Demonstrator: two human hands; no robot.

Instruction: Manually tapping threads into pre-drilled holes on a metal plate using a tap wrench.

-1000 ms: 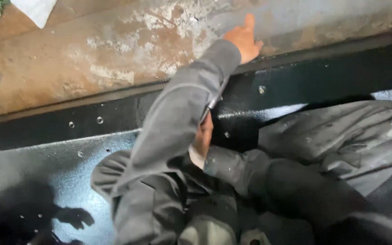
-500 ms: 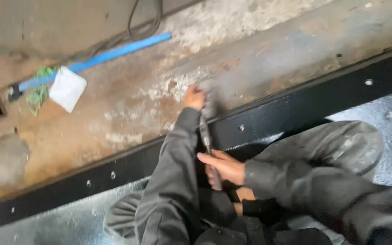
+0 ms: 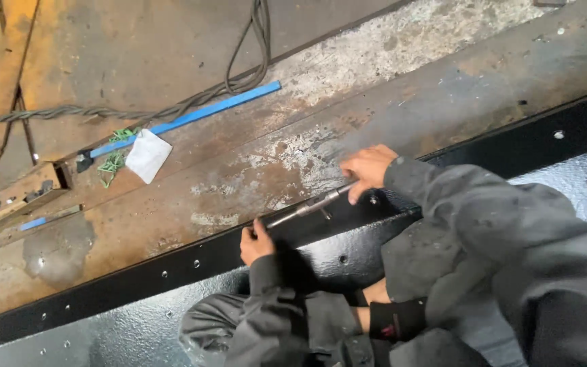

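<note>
Lying along the black painted steel beam (image 3: 171, 268), a long grey metal ratchet wrench (image 3: 307, 206) is gripped at both ends: its handle end is enclosed by the curled left hand (image 3: 256, 242), its head is clasped by the right hand (image 3: 368, 170).

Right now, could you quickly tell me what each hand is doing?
Left hand: closed around the handle end of the metal ratchet wrench.
Right hand: fingers curled over the wrench's head end, at the black steel beam.
</note>
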